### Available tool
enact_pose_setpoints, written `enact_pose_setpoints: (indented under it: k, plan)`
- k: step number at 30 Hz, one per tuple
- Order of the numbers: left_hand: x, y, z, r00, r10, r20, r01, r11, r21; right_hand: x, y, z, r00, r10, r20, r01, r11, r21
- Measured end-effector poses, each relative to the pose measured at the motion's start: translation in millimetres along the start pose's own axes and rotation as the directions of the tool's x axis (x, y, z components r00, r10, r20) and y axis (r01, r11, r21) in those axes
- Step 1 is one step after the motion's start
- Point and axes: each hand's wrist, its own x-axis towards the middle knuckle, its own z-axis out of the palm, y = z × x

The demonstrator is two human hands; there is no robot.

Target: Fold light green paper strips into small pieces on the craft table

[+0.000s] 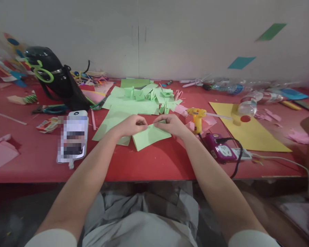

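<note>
A piece of light green paper [150, 137] is held up at a tilt over the front of the red table. My left hand [134, 125] pinches its upper left edge between thumb and fingers. At the upper right edge, my right hand [170, 124] grips the same paper. Behind my hands lie flat light green sheets [118, 115], and folded green paper pieces [144, 93] are heaped on them. Whether the held paper has a crease along its top edge is hidden by my fingers.
A yellow glue gun [197, 120] and a purple power strip [218, 148] with cords lie right of my hand. A phone [74, 137] and a black bottle-like object [59, 79] are on the left. Yellow card [260, 137] and plastic bottles [248, 104] lie farther right.
</note>
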Motion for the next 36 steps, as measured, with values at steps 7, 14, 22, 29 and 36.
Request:
enact_pose_setpoints:
  k: [7, 14, 22, 29, 36]
  plan:
    - [-2, -1, -1, 1.000, -0.008, 0.019, 0.006, 0.997, 0.077, 0, 1, -2, 0.983, 0.005, 0.183, -0.006, 1.000, 0.007]
    - [-5, 18, 8, 0.987, -0.009, 0.160, -0.015, 0.988, 0.151, -7, -12, -1, 0.936, 0.083, 0.343, -0.021, 0.983, -0.182]
    - [-6, 12, -8, 0.997, -0.036, 0.071, 0.017, 0.969, 0.247, -3, -8, -3, 0.950, 0.017, 0.313, 0.033, 0.987, -0.155]
    - [-15, -14, -40, 0.982, -0.111, -0.151, 0.155, 0.935, 0.318, 0, 5, -23, 0.999, 0.026, 0.031, -0.021, 0.985, -0.169]
    - [-16, -18, -44, 0.980, -0.096, -0.172, 0.146, 0.941, 0.306, 2, 4, -11, 0.998, -0.033, 0.046, 0.034, 0.999, -0.018]
